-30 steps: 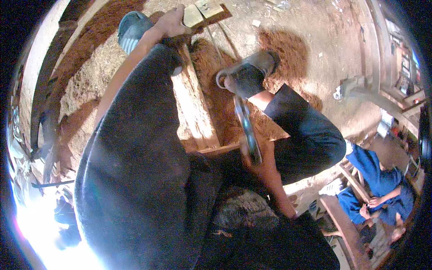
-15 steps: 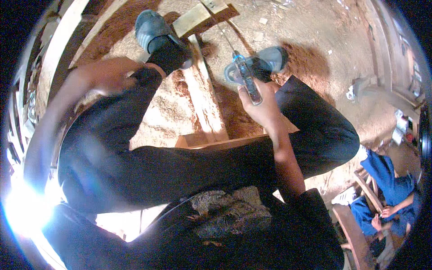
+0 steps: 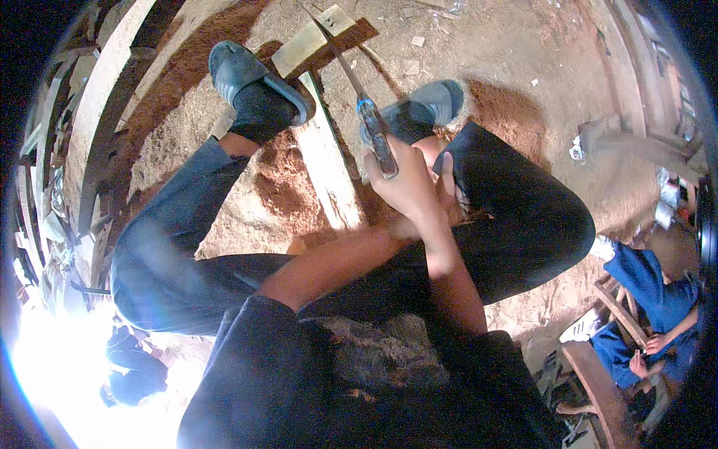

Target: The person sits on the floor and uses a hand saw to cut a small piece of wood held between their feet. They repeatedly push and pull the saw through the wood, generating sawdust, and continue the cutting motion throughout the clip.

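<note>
The left hand (image 3: 449, 196) is mostly hidden behind the right hand (image 3: 407, 183). Glare washes out the lower-left corner (image 3: 52, 374).

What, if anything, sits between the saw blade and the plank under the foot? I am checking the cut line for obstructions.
Nothing visible does. The right hand grips the handsaw, whose thin blade runs up beside the pale plank. The left foot rests on the plank's far end, left of the blade. Only sawdust lies between them.
</note>
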Available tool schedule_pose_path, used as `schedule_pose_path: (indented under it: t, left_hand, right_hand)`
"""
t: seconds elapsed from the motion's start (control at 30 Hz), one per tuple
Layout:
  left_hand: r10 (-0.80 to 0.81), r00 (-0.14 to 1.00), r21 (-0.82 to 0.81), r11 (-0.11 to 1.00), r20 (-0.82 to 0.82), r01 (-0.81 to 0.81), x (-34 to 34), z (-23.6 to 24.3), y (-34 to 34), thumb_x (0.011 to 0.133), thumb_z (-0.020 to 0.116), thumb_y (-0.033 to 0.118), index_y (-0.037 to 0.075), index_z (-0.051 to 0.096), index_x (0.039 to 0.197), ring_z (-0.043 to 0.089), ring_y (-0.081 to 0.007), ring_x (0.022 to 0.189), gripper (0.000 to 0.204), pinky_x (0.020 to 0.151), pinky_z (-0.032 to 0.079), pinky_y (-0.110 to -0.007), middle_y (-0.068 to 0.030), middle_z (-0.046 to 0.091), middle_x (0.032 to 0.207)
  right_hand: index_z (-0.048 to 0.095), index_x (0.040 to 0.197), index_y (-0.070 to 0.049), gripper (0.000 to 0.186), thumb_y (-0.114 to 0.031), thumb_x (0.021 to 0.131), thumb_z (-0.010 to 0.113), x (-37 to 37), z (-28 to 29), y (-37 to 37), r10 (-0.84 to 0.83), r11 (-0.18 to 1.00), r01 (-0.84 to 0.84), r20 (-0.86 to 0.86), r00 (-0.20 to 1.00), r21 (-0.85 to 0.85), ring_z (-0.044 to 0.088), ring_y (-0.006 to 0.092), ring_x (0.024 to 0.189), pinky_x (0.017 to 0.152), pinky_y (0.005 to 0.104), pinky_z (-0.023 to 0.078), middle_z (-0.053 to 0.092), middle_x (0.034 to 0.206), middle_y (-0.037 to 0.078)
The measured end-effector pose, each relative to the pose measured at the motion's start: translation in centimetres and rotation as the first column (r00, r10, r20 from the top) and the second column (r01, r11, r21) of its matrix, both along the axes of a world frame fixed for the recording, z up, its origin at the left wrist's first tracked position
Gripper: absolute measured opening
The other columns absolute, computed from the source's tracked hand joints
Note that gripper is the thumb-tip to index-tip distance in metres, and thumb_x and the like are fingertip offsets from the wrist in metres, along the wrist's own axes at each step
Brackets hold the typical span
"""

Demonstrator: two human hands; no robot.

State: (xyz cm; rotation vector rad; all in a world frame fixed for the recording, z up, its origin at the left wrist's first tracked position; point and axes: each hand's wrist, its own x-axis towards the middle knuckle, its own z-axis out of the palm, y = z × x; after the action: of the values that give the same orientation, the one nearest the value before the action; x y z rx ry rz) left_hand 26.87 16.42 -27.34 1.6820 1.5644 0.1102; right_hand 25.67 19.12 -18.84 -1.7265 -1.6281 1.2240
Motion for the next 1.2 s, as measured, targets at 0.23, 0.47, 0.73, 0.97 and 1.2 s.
schedule_pose_path:
  t: [0.23,0.47,0.73,0.97,1.2]
  left_hand:
    - [0.074,0.997,-0.035,0.997,-0.028,-0.075,-0.6,-1.1,-1.7,0.093,0.043,0.019,0.004,0.055,0.118,0.061,-0.0345,0.078,0.032,0.072,0.049,-0.042,-0.0183,0.064,0.084]
    - [0.023,0.991,0.01,1.0,-0.129,-0.022,-1.3,0.8,-1.9,0.098,0.038,0.022,0.006,0.054,0.123,0.061,-0.0342,0.067,0.034,0.066,0.049,-0.041,-0.0172,0.065,0.077]
    - [0.18,0.979,0.104,0.98,-0.094,-0.17,2.4,-3.1,-5.1,0.097,0.04,0.038,0.005,0.055,0.121,0.06,-0.0362,0.071,0.043,0.07,0.046,-0.045,-0.0181,0.066,0.085]
    - [0.41,0.906,-0.129,0.909,0.107,-0.396,1.9,-4.8,-3.1,0.092,0.051,0.046,0.001,0.048,0.125,0.051,-0.0307,0.091,0.055,0.083,0.041,-0.041,-0.0169,0.057,0.104]
    - [0.493,0.864,-0.243,0.855,0.106,-0.458,0.0,-4.8,-2.6,0.09,0.058,0.049,-0.001,0.04,0.13,0.045,-0.0266,0.104,0.067,0.092,0.037,-0.038,-0.0168,0.05,0.118]
  right_hand:
    - [0.056,0.079,0.0,0.02,-0.017,0.086,0.062,-0.9,-1.3,0.0,-0.012,0.993,0.018,-0.055,0.998,0.116,0.059,0.0298,0.055,0.055,0.0395,0.044,0.056,0.06,0.016]
    - [0.059,0.085,-0.001,0.017,-0.018,0.084,0.061,-1.6,0.0,0.6,-0.016,1.0,0.016,-0.105,0.994,0.004,0.061,0.0453,0.072,0.064,0.0506,0.048,0.062,0.072,0.025]
    - [0.059,0.084,-0.001,0.017,-0.019,0.084,0.061,-1.8,-0.1,0.4,-0.027,0.999,0.024,-0.071,0.997,-0.033,0.062,0.0448,0.074,0.065,0.0503,0.048,0.062,0.072,0.024]
    - [0.057,0.081,0.001,0.017,-0.015,0.084,0.062,-1.4,-1.2,0.2,-0.046,0.994,0.054,-0.084,0.995,0.094,0.06,0.0361,0.064,0.059,0.0437,0.045,0.059,0.067,0.02]
    - [0.056,0.08,0.001,0.018,-0.015,0.085,0.063,-1.8,-1.6,-0.1,-0.027,0.992,0.032,-0.039,0.999,0.126,0.061,0.0339,0.062,0.058,0.0415,0.045,0.059,0.065,0.018]
